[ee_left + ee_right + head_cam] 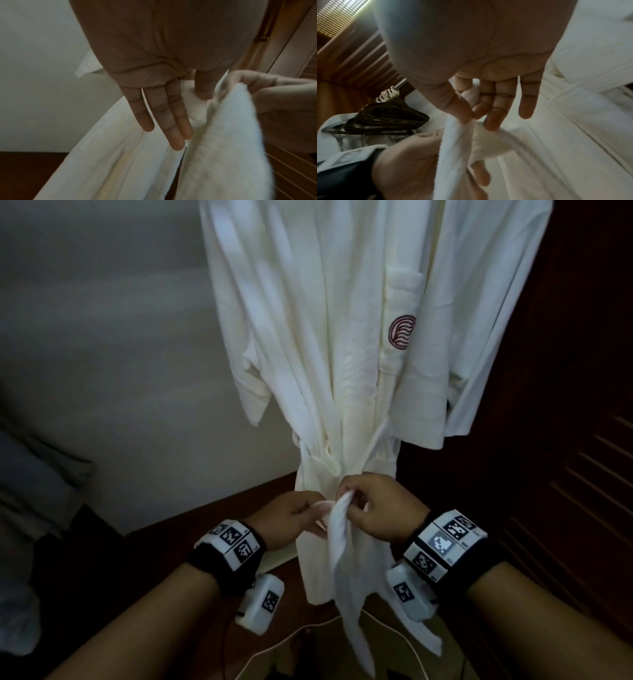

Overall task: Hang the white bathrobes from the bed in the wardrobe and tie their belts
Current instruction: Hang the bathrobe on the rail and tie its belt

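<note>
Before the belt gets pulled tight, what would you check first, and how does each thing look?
1. Robe hanging: ok, it hangs in front of the person.
2. Right hand holds the belt: ok, thumb and forefinger pinch it.
3. Left hand holds its part: ok, thumb pins a fold; the other fingers are straight.
4. Belt around the waist: ok, it wraps the robe above the hands.
5. Knot formed: cannot tell, the hands hide the crossing.
6. Loose tail free: ok, it hangs below the hands.
</note>
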`<state>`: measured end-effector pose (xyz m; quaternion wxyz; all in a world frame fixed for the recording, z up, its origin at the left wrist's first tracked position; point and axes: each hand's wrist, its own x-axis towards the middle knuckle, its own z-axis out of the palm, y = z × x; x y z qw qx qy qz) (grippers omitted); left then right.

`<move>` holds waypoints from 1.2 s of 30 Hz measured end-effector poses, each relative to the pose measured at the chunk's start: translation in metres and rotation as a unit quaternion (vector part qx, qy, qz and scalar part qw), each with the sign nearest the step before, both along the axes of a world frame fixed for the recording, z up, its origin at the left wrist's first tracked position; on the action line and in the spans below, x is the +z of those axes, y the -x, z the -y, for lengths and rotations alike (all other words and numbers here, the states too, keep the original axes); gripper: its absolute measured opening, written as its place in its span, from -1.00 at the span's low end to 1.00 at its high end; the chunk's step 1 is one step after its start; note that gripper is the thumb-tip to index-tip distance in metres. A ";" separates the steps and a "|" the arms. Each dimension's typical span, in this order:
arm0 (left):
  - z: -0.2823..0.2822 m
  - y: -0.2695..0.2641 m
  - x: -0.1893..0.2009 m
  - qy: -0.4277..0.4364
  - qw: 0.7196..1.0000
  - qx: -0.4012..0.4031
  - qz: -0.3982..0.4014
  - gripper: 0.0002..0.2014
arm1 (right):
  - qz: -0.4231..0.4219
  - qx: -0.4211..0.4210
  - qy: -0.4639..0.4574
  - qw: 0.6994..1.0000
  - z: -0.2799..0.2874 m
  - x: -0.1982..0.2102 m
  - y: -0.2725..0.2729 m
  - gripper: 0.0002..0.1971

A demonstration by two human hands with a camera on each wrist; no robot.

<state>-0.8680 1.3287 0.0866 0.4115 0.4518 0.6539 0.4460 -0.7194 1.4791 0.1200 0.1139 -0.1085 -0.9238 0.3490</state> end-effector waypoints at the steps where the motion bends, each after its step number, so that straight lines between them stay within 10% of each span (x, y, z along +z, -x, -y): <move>1: 0.002 -0.006 -0.001 -0.005 1.000 -0.002 0.018 -0.75 | -0.001 -0.021 -0.006 1.000 -0.001 -0.003 -0.003 -0.91; 16: 0.010 -0.009 -0.015 -0.038 0.979 0.040 -0.194 -0.89 | -0.015 0.021 0.056 0.998 0.007 -0.009 -0.013 -0.85; 25: 0.024 0.016 -0.008 -0.044 0.997 0.024 -0.055 -0.79 | 0.012 -0.055 0.003 0.998 0.007 -0.026 0.022 -0.86; 31: 0.016 0.043 -0.008 -0.047 0.995 0.020 -0.088 -0.85 | 0.035 -0.058 0.419 0.905 0.019 -0.044 0.043 -0.32; 36: 0.001 0.092 -0.019 -0.004 0.967 0.094 -0.238 -0.91 | 0.021 -0.135 0.441 0.887 0.002 -0.013 0.052 -0.33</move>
